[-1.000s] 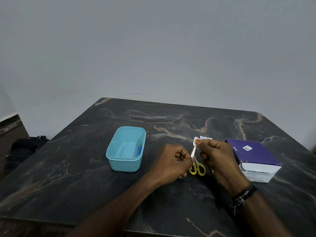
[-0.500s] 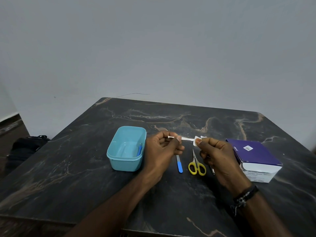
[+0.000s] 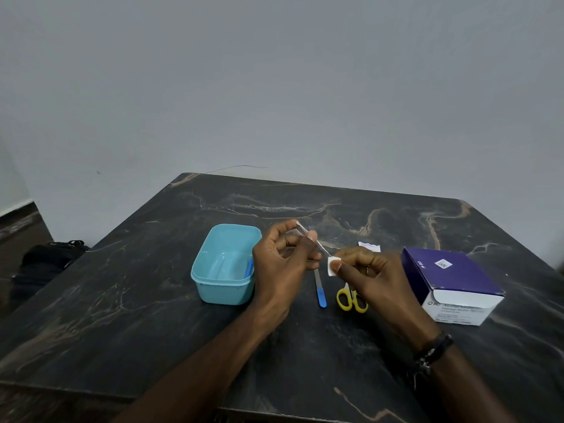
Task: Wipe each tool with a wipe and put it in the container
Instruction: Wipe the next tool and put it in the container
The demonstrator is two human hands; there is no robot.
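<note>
My left hand (image 3: pixel 280 264) pinches a thin silver tool (image 3: pixel 317 244) between thumb and fingers, raised above the table. Its lower end runs into a small white wipe (image 3: pixel 331 267) that my right hand (image 3: pixel 372 276) pinches around it. Left of my hands a light blue container (image 3: pixel 225 264) stands on the table, with a blue-handled tool (image 3: pixel 249 268) inside along its right wall. A blue-handled file (image 3: pixel 319 288) and yellow-handled scissors (image 3: pixel 351 299) lie on the table below my hands.
A purple and white box of alcohol swabs (image 3: pixel 451 282) stands at the right. A torn wipe wrapper (image 3: pixel 370 246) lies behind my right hand. The dark marble table (image 3: pixel 152 315) ends near the bottom edge; a black bag (image 3: pixel 45 264) lies on the floor to the left.
My left hand lifted the thin silver tool off the table and swung it up and left, uncovering the blue file. My right hand kept the wipe on the tool's end.
</note>
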